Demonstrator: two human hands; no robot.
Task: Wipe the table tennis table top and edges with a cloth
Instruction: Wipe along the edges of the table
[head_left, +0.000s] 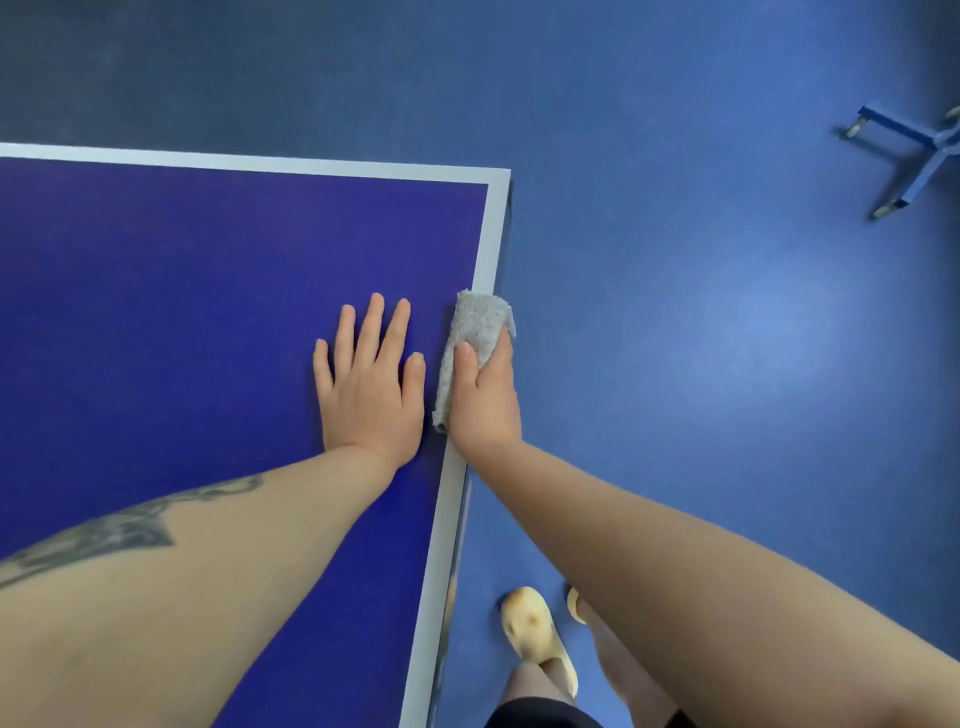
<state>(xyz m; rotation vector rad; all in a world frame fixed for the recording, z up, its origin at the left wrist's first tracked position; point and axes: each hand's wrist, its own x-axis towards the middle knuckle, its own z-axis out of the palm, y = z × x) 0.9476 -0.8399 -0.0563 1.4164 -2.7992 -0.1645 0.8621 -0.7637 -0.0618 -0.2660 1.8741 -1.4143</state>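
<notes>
A blue wheeled stand (911, 158) sits on the blue floor (701, 338).

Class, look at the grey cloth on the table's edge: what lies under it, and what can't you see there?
The grey cloth drapes over the table's white border line and side edge. The right hand grips it, thumb on top. The border beneath it and the fingers wrapped over the edge are hidden.

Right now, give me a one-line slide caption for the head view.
Right hand grips a grey cloth over the table's white side edge while the left hand rests flat beside it.
</notes>
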